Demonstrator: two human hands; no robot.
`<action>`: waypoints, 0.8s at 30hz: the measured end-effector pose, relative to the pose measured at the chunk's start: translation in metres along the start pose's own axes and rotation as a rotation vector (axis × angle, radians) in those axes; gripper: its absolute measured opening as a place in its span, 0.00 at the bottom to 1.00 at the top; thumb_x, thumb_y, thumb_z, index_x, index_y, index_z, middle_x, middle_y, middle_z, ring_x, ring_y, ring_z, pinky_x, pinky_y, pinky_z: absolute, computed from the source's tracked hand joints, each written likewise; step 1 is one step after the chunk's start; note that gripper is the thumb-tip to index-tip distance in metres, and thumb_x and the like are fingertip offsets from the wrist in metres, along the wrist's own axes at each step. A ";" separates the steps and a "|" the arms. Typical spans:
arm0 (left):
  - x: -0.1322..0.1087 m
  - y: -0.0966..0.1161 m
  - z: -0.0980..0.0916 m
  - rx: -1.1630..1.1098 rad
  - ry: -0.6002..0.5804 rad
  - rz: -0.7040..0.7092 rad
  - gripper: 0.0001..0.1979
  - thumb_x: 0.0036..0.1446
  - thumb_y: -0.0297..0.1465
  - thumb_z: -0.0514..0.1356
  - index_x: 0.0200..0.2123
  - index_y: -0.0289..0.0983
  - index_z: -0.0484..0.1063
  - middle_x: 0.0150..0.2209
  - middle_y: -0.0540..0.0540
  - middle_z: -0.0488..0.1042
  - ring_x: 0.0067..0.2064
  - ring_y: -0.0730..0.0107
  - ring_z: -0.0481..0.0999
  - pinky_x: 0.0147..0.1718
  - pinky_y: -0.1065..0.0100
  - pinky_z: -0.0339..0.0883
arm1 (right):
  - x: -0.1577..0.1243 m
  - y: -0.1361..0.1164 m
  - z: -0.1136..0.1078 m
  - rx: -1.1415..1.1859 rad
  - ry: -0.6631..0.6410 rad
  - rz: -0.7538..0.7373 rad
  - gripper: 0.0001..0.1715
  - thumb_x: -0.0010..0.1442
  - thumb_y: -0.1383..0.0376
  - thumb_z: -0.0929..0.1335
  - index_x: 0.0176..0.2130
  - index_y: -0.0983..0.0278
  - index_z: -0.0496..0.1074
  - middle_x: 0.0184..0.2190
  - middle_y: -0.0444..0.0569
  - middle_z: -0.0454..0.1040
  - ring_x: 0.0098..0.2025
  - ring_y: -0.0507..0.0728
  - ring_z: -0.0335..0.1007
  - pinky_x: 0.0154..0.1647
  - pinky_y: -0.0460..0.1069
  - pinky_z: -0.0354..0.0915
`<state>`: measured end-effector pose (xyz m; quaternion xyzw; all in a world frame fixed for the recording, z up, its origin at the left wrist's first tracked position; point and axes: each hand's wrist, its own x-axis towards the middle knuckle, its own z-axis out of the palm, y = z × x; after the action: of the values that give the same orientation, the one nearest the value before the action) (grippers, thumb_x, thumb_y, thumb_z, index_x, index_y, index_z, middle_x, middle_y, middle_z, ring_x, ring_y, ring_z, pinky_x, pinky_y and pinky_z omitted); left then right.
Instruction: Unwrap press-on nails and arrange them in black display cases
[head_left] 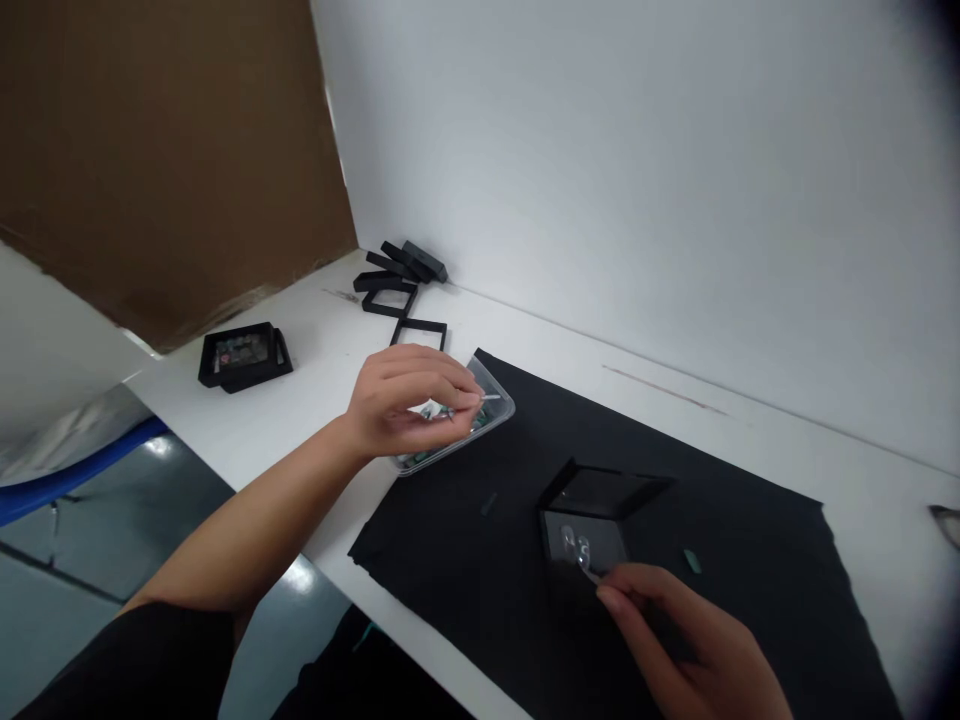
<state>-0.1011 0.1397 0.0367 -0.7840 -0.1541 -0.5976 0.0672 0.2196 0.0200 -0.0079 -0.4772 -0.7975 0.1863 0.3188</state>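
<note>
My left hand [416,400] is above a clear plastic container [501,410] of small green pieces. Thumb and forefinger pinch a thin whitish strip [490,397]. Lower right, my right hand [686,635] is closed in a pinch on a thin pale piece [590,575], whose kind I cannot make out. Its tip reaches into an opened black display frame [551,545] with clear film inside. Two shiny, clear-looking small pieces [568,543] lie on that film, next to the pale tip. The frame's other half [611,488] stands tilted up behind.
A black mat [465,580] covers part of the white table [330,370]. One green piece [691,561] lies on the mat, right of the opened frame. Several black frames [405,262] are heaped by the wall; a filled frame [240,350] rests on another at the left.
</note>
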 end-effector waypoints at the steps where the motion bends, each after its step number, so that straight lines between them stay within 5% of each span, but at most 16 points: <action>1: 0.001 0.000 0.000 -0.008 0.001 0.007 0.09 0.51 0.25 0.72 0.30 0.36 0.73 0.28 0.48 0.82 0.30 0.70 0.84 0.33 0.71 0.80 | 0.000 0.000 0.000 -0.001 -0.004 0.001 0.10 0.67 0.56 0.69 0.36 0.56 0.76 0.27 0.40 0.80 0.25 0.51 0.78 0.27 0.40 0.71; 12: 0.005 0.005 -0.008 0.077 0.080 0.124 0.09 0.56 0.29 0.71 0.37 0.39 0.75 0.33 0.51 0.85 0.33 0.72 0.85 0.34 0.72 0.82 | 0.003 -0.003 0.001 -0.010 -0.003 -0.022 0.08 0.68 0.57 0.69 0.36 0.56 0.75 0.26 0.38 0.78 0.25 0.49 0.77 0.27 0.39 0.71; 18: 0.012 0.013 -0.014 0.280 0.120 0.346 0.06 0.60 0.30 0.69 0.33 0.41 0.75 0.33 0.55 0.85 0.32 0.75 0.83 0.28 0.75 0.79 | 0.003 -0.001 0.003 -0.016 0.008 -0.042 0.08 0.68 0.57 0.69 0.37 0.56 0.75 0.26 0.38 0.79 0.25 0.49 0.78 0.27 0.39 0.71; 24: 0.013 0.026 -0.019 0.374 0.131 0.416 0.09 0.62 0.26 0.66 0.30 0.42 0.71 0.37 0.56 0.83 0.35 0.74 0.81 0.29 0.71 0.77 | 0.002 0.002 0.002 -0.040 -0.010 -0.046 0.07 0.68 0.58 0.69 0.38 0.55 0.75 0.28 0.39 0.80 0.28 0.50 0.79 0.29 0.40 0.72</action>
<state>-0.1072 0.1121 0.0564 -0.7324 -0.0927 -0.5815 0.3419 0.2190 0.0228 -0.0098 -0.4641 -0.8134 0.1657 0.3092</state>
